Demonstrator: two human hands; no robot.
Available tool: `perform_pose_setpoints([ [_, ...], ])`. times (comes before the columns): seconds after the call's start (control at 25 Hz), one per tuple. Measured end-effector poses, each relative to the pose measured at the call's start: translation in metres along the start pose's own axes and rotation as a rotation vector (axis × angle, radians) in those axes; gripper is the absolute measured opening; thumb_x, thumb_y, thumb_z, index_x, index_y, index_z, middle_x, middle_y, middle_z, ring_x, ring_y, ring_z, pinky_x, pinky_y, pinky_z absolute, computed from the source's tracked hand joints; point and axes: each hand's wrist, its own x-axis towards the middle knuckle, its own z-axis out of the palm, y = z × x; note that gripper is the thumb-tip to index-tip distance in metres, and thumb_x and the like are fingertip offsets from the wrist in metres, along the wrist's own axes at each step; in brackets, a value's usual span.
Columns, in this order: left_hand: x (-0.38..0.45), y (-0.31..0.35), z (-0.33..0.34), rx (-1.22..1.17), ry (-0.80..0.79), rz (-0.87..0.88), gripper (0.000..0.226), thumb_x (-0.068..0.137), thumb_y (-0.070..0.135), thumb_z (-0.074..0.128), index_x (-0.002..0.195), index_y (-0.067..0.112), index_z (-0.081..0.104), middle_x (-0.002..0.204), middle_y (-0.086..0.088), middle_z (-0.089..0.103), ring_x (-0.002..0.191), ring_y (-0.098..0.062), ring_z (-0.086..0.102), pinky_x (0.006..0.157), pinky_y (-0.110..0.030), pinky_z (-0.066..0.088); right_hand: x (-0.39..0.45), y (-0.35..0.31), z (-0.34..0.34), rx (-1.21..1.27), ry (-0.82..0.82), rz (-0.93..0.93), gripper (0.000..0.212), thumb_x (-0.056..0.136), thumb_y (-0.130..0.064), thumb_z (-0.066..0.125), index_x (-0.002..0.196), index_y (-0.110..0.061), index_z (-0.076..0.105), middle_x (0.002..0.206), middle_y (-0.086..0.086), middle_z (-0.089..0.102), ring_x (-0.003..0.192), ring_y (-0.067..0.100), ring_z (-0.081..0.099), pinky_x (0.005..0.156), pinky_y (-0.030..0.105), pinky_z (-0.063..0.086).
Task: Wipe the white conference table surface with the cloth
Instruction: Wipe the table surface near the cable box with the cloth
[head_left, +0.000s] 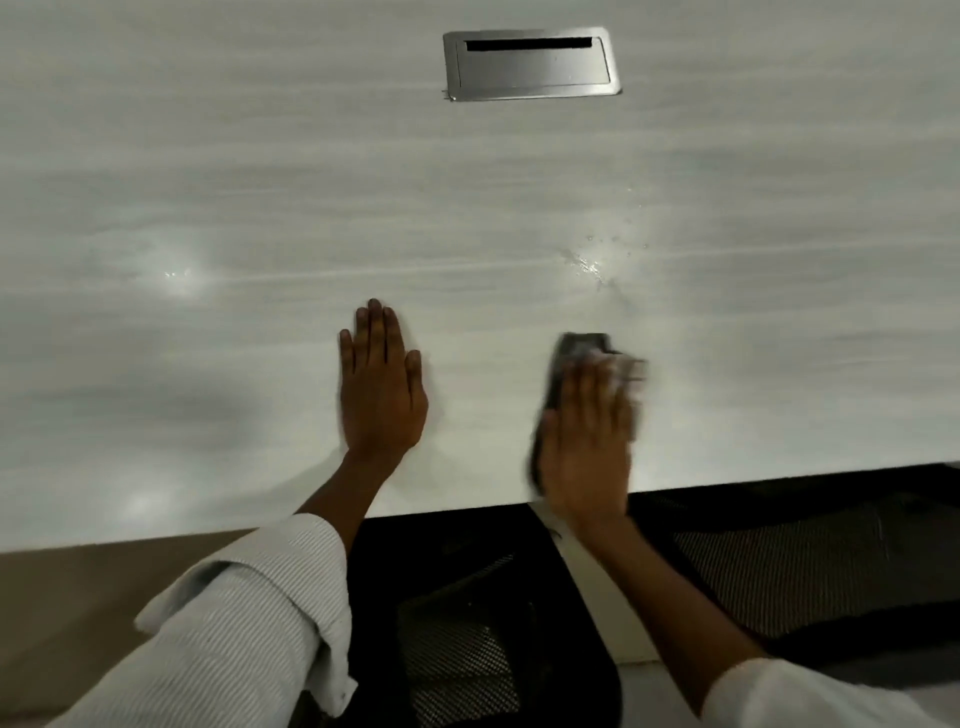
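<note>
The white conference table (260, 218) fills the upper two thirds of the head view. My left hand (380, 384) lies flat on it near the front edge, fingers straight and together. To its right, my right hand (587, 441) presses flat on a dark cloth (563, 364), which shows beyond the fingertips and along the hand's left side. The right hand and cloth are blurred by motion. A small wet patch with droplets (592, 265) glistens on the table just beyond the cloth.
A brushed-metal cable hatch (530, 65) with a dark slot is set into the table at the far middle. Below the table's front edge (441, 506) stand black mesh office chairs (467, 649). Brown floor (67, 613) shows at the lower left.
</note>
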Motion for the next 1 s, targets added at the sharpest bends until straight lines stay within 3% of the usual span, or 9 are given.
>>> perform_pose_setpoints([
  [0.2, 0.001, -0.004, 0.002, -0.02, 0.041, 0.03, 0.06, 0.113, 0.027, 0.024, 0.166, 0.0, 0.021, 0.176, -0.016, 0.017, 0.165, -0.029, 0.012, 0.135, -0.051, 0.011, 0.129, -0.072, 0.023, 0.054, -0.073, -0.554, 0.062, 0.112, -0.035, 0.028, 0.166, -0.007, 0.034, 0.174, 0.017, 0.03, 0.165, 0.035, 0.021, 0.134, 0.051, 0.014],
  [0.36, 0.003, -0.007, 0.004, -0.022, 0.051, 0.041, 0.06, 0.113, 0.026, 0.025, 0.167, 0.0, 0.02, 0.176, -0.016, 0.016, 0.165, -0.029, 0.011, 0.134, -0.052, 0.012, 0.241, 0.007, 0.014, -0.038, 0.066, -0.247, 0.061, 0.107, -0.032, 0.034, 0.16, -0.005, 0.045, 0.167, 0.02, 0.043, 0.157, 0.04, 0.038, 0.128, 0.055, 0.031],
  [0.48, 0.002, -0.004, 0.005, -0.007, 0.067, 0.035, 0.06, 0.112, 0.024, 0.026, 0.166, -0.002, 0.021, 0.176, -0.018, 0.017, 0.165, -0.031, 0.012, 0.134, -0.054, 0.014, 0.203, 0.09, -0.012, -0.009, 0.126, 0.073, 0.061, 0.111, -0.033, 0.03, 0.164, -0.004, 0.037, 0.171, 0.022, 0.035, 0.161, 0.04, 0.029, 0.128, 0.06, 0.028],
  [0.56, 0.001, -0.003, 0.005, 0.005, 0.063, 0.025, 0.06, 0.112, 0.023, 0.026, 0.165, -0.003, 0.021, 0.175, -0.02, 0.018, 0.165, -0.034, 0.014, 0.133, -0.055, 0.016, 0.131, 0.086, -0.019, -0.002, 0.156, 0.189, 0.063, 0.111, -0.033, 0.031, 0.165, -0.001, 0.032, 0.173, 0.024, 0.03, 0.163, 0.041, 0.023, 0.129, 0.061, 0.025],
  [0.64, 0.001, 0.001, 0.006, 0.021, 0.06, 0.01, 0.06, 0.112, 0.024, 0.025, 0.165, -0.004, 0.022, 0.174, -0.021, 0.019, 0.164, -0.036, 0.015, 0.133, -0.056, 0.016, 0.06, 0.036, -0.008, -0.004, 0.093, 0.122, 0.065, 0.11, -0.031, 0.032, 0.167, -0.002, 0.026, 0.176, 0.023, 0.02, 0.165, 0.042, 0.012, 0.133, 0.06, 0.015],
  [0.72, 0.004, 0.007, 0.008, 0.008, 0.052, -0.048, 0.061, 0.111, 0.025, 0.023, 0.164, -0.005, 0.023, 0.174, -0.022, 0.02, 0.163, -0.037, 0.017, 0.133, -0.056, 0.015, 0.019, -0.029, 0.005, 0.038, -0.033, -0.157, 0.066, 0.11, -0.03, 0.035, 0.17, -0.006, 0.021, 0.178, 0.018, 0.014, 0.167, 0.037, 0.007, 0.135, 0.057, 0.01],
  [0.84, 0.009, 0.034, 0.011, -0.04, 0.067, -0.111, 0.063, 0.111, 0.029, 0.022, 0.164, -0.005, 0.024, 0.174, -0.022, 0.021, 0.163, -0.036, 0.018, 0.134, -0.053, 0.013, 0.048, -0.043, 0.011, 0.065, -0.102, -0.463, 0.062, 0.112, -0.033, 0.033, 0.169, -0.01, 0.027, 0.177, 0.013, 0.022, 0.167, 0.03, 0.013, 0.135, 0.053, 0.015],
  [0.92, 0.014, 0.063, 0.018, -0.068, 0.072, -0.076, 0.063, 0.112, 0.03, 0.022, 0.164, -0.004, 0.025, 0.174, -0.022, 0.021, 0.163, -0.035, 0.018, 0.134, -0.052, 0.012, 0.089, 0.018, 0.006, 0.011, -0.028, -0.401, 0.061, 0.109, -0.027, 0.036, 0.167, -0.008, 0.033, 0.175, 0.016, 0.029, 0.164, 0.035, 0.022, 0.131, 0.056, 0.024],
  [1.0, 0.02, 0.095, 0.026, -0.075, 0.065, -0.038, 0.063, 0.112, 0.031, 0.022, 0.164, -0.004, 0.024, 0.174, -0.021, 0.02, 0.164, -0.035, 0.018, 0.134, -0.052, 0.012, 0.12, 0.112, -0.008, -0.088, 0.061, -0.138, 0.063, 0.104, -0.023, 0.037, 0.165, -0.003, 0.034, 0.171, 0.022, 0.034, 0.158, 0.041, 0.033, 0.126, 0.058, 0.033],
])
